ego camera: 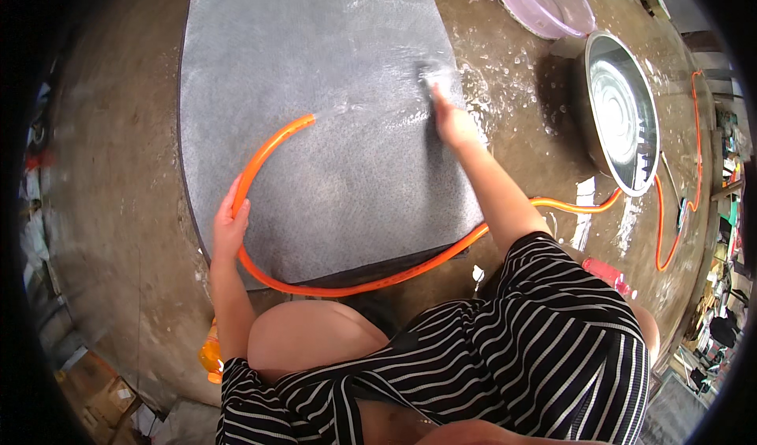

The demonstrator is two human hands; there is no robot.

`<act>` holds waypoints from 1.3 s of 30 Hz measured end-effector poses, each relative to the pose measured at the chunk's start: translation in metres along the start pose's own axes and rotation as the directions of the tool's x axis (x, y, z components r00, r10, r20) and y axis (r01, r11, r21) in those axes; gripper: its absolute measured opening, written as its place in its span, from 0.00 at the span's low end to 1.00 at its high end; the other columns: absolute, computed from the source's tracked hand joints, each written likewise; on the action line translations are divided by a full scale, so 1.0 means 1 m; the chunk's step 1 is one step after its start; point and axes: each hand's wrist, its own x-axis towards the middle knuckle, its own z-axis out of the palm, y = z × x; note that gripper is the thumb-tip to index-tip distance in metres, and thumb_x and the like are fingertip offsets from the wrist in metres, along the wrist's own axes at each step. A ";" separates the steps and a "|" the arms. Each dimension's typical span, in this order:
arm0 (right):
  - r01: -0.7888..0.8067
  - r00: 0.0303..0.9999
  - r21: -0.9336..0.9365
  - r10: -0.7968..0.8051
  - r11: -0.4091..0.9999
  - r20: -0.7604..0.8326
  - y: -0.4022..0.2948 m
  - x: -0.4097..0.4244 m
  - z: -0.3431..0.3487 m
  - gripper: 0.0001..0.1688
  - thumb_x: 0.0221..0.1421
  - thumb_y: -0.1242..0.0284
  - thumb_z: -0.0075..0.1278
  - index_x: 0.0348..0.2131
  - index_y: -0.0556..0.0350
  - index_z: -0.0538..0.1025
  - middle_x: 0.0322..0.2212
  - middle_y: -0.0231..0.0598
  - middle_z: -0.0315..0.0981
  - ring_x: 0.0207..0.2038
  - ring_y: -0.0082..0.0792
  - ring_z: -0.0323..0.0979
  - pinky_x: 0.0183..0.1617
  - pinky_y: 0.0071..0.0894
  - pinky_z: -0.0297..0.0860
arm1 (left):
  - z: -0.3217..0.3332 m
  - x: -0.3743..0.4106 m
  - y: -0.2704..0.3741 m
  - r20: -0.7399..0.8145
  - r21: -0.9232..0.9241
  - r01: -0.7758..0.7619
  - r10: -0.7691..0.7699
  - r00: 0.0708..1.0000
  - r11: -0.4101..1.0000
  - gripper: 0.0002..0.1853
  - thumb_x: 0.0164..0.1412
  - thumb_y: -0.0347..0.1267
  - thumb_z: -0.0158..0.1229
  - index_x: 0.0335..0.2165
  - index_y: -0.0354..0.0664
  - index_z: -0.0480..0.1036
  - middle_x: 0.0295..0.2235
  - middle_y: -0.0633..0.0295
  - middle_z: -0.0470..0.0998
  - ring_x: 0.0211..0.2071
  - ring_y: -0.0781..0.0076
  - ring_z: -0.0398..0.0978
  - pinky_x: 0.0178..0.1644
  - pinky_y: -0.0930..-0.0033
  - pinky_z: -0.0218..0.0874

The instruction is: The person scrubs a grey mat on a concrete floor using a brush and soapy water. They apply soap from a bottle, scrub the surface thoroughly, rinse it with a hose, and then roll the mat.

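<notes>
A grey mat (337, 191) lies wet on the floor before me. My left hand (229, 226), at the mat's left side, grips an orange hose (275, 140). Water streams from the hose's open end towards the right across the mat. Over the mat's right edge, my right hand (455, 123) holds a pale scrubbing tool (434, 74), pressed low at the wet surface. Motion and spray blur this tool, so its exact kind is unclear. The hose loops along the mat's near edge, passes under my right arm and runs off to the right.
Wet concrete floor (118, 167) surrounds the mat. To the right, a large metal basin (618, 108) stands tilted near a translucent purple tub (550, 7). A pink bottle (606, 275) and an orange bottle (211, 353) lie near me. Cardboard boxes (97, 386) sit at lower left.
</notes>
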 end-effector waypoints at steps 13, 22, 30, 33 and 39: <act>0.519 0.676 0.162 -0.519 0.839 0.523 -0.178 -0.171 0.035 0.39 0.60 0.74 0.36 0.65 0.18 0.49 0.43 0.52 0.71 0.41 0.50 0.76 0.42 0.48 0.73 | -0.048 -0.075 0.028 -0.088 -0.063 0.125 -0.131 0.988 0.990 0.30 0.64 0.24 0.50 0.63 0.49 0.59 0.22 0.79 0.62 0.16 0.90 0.52 0.19 0.84 0.43; 0.064 0.967 -0.074 -0.044 0.995 0.251 -0.064 -0.071 0.035 0.30 0.66 0.62 0.30 0.65 0.21 0.49 0.40 0.53 0.76 0.40 0.53 0.76 0.44 0.51 0.71 | -0.042 -0.084 0.036 -0.021 -0.041 0.145 -0.146 0.989 0.989 0.29 0.64 0.24 0.51 0.62 0.48 0.60 0.23 0.79 0.64 0.16 0.91 0.51 0.19 0.84 0.43; -0.219 0.972 -0.008 0.217 0.976 -0.093 0.049 -0.045 -0.007 0.32 0.65 0.63 0.34 0.66 0.26 0.49 0.32 0.59 0.77 0.32 0.59 0.76 0.37 0.57 0.71 | -0.040 -0.069 0.025 -0.047 0.021 0.092 -0.090 0.995 0.996 0.28 0.64 0.24 0.51 0.62 0.48 0.61 0.22 0.80 0.62 0.16 0.91 0.50 0.19 0.83 0.42; 0.272 0.956 -0.034 -0.266 0.962 0.119 -0.055 -0.100 0.012 0.36 0.63 0.68 0.34 0.66 0.20 0.47 0.33 0.53 0.77 0.33 0.53 0.77 0.37 0.49 0.73 | -0.052 -0.078 0.025 -0.131 -0.088 0.108 -0.119 0.984 0.990 0.28 0.65 0.24 0.50 0.62 0.49 0.60 0.22 0.80 0.62 0.15 0.91 0.50 0.18 0.83 0.42; 0.723 0.538 0.123 -0.666 0.680 0.517 -0.232 -0.161 0.068 0.41 0.60 0.76 0.38 0.65 0.15 0.49 0.39 0.47 0.74 0.38 0.44 0.78 0.39 0.43 0.75 | -0.065 -0.097 0.013 -0.251 -0.114 0.134 -0.159 0.955 0.984 0.28 0.65 0.25 0.50 0.63 0.49 0.59 0.22 0.80 0.62 0.15 0.91 0.50 0.18 0.84 0.41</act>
